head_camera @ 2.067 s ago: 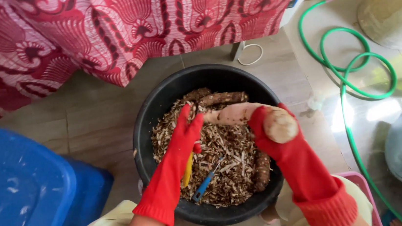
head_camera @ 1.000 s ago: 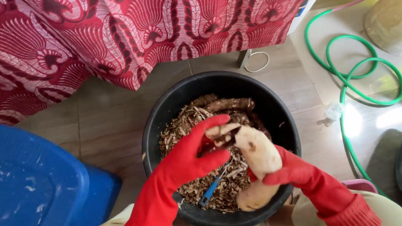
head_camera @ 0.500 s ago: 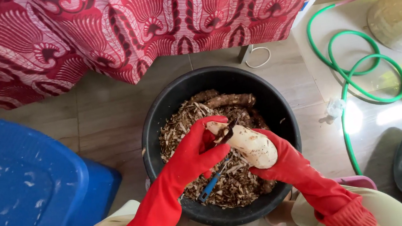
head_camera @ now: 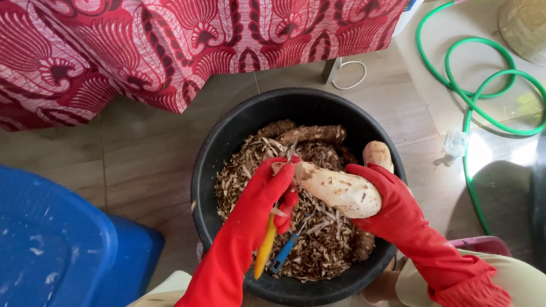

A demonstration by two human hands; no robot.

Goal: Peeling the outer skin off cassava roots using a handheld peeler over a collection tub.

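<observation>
Closest to me, my left hand (head_camera: 261, 204) is closed around a yellow peeler (head_camera: 265, 246), its blade end at the near tip of the tuber (head_camera: 340, 188), which my right hand (head_camera: 391, 203) clamps from beneath over the black tub (head_camera: 219, 145). I judge the peeling well along: the tuber shows pale almost all over, and shavings (head_camera: 315, 243) fill the tub. Further back, brown unpeeled roots (head_camera: 311, 134) still wait, and another pale one (head_camera: 378, 153) lies behind my right glove. I can't make out the blade itself, or what the blue-handled tool (head_camera: 289, 249) lying in the shavings is.
</observation>
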